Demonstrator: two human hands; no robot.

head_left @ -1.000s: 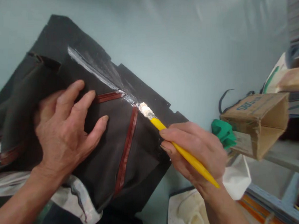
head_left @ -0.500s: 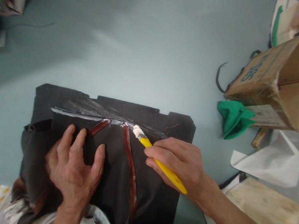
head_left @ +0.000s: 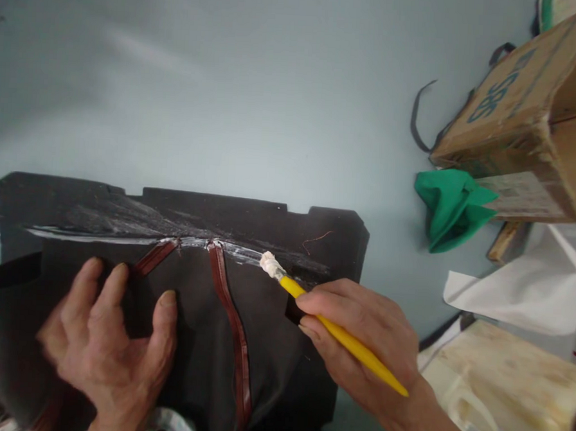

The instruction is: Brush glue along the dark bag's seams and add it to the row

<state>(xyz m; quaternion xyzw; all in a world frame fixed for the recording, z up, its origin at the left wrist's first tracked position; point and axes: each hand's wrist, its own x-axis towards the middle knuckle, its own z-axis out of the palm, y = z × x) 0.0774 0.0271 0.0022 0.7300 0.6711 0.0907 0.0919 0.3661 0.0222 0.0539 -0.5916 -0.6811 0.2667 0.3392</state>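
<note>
Pinched the brush point(head_left: 344, 339) in the right hand point(head_left: 378, 333), fingers point(head_left: 318, 301) closed round it, tip point(head_left: 270, 265) at the right end of the white streak point(head_left: 238, 252). Laid the left hand point(head_left: 112, 348), spread and grasping nothing, on the dark cloth point(head_left: 199, 339) on the table point(head_left: 226, 109).

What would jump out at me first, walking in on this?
Probably the yellow-handled brush in the right hand, its whitish tip at a white streak across the dark fabric. The left hand lies spread on that fabric, toward the lower left. Over on the right, a crumpled green cloth sits beside an open cardboard box.
</note>
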